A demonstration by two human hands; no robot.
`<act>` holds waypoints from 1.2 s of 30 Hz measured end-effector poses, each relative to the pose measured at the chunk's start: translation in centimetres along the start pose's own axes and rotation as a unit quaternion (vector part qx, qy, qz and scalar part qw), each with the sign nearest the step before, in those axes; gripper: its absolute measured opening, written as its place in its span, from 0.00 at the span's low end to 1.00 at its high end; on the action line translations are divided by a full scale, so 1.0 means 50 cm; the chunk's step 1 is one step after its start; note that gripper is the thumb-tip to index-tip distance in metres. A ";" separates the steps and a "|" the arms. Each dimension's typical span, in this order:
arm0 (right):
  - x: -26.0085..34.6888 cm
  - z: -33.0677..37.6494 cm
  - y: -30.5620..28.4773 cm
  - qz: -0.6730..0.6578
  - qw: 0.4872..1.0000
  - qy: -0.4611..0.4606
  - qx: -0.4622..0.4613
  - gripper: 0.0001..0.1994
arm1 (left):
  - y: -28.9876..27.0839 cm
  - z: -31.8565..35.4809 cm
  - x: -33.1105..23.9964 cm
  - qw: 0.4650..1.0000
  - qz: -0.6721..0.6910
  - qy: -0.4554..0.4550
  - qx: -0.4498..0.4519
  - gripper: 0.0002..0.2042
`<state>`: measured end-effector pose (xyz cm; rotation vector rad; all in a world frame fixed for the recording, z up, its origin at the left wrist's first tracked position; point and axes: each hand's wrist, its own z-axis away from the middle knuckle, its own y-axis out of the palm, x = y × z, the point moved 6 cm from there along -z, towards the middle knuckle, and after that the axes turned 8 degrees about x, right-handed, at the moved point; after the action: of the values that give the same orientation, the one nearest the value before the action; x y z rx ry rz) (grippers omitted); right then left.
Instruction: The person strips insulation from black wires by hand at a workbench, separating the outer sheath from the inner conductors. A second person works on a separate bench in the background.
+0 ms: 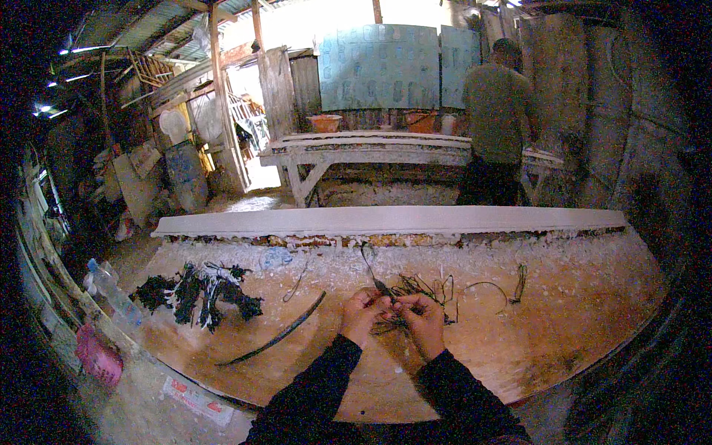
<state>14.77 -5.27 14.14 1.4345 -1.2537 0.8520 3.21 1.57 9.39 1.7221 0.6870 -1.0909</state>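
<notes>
My left hand [361,314] and my right hand [421,317] meet over the middle of a wooden board [475,371], fingertips pinched close together. A thin dark strand [380,285] rises from between them, thicker near the fingers and curving away from me at its far end. Its part inside the fingers is hidden. Just behind and under my hands lies a loose tangle of thin dark strands [430,288]. Left of my left hand, a curved black strip [276,337] rests on the board. Farther left are several tied bunches of black and whitish strands [204,295].
A long white-coated ledge [386,220] runs along the board's far side. Thin bent strands [519,284] lie to the right. A clear plastic bottle [115,293] and a pink bag [99,356] are at the left. A person [498,111] stands at a far white bench [371,150].
</notes>
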 end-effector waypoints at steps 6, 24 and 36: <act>0.000 -0.001 0.000 -0.015 1.000 0.013 0.006 0.04 | 0.009 0.001 0.006 0.999 -0.002 -0.001 0.032 0.08; -0.013 -0.005 -0.011 0.154 0.985 -0.070 0.014 0.01 | 0.024 0.014 0.007 0.996 -0.060 -0.057 0.046 0.11; 0.030 0.011 0.011 0.255 0.962 -0.098 0.023 0.04 | 0.031 0.023 0.010 0.993 -0.025 -0.106 0.051 0.10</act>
<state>14.52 -6.18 15.56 1.2686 -1.8102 1.1018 4.30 -0.13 9.42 1.6513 0.5516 -1.3426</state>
